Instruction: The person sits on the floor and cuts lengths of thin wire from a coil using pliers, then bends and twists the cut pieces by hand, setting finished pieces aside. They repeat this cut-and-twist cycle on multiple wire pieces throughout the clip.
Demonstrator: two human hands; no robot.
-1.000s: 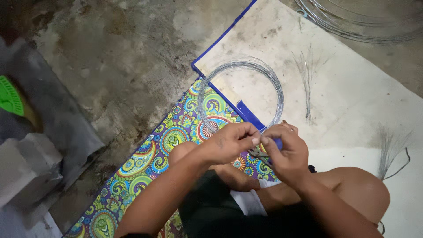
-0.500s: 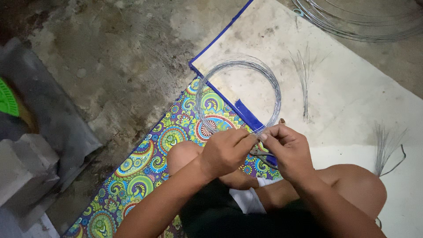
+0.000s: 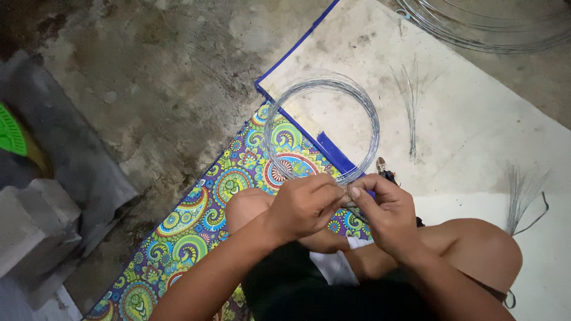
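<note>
Down at nine o'clock, a green plastic thing (image 3: 12, 129) pokes in at the edge, with grey concrete blocks (image 3: 35, 229) below it at about eight o'clock, all well apart from where I work. Across the stained concrete floor (image 3: 160, 77), toward the centre, the paisley mat (image 3: 196, 220) runs under my bare knee. My left hand (image 3: 304, 207) is curled nearly shut, fingertips pinched on the lower edge of the wire coil (image 3: 322, 128), which stands out toward twelve o'clock from my hands, over the mat and the white sheet (image 3: 476, 131) with its blue border. My right hand (image 3: 380, 213) sits just beside the left, touching it, fingers folded in and thumb pressed on the same stretch of wire at the coil's bottom. A small dark tool tip (image 3: 383, 168) shows just above my right knuckles; I cannot tell whether I am holding it. At one o'clock a bundle of thin cut wires (image 3: 410, 107) lies on the sheet, larger wire hoops (image 3: 493, 30) sit at the top edge, and another bundle of wires (image 3: 520, 196) lies at three o'clock.
</note>
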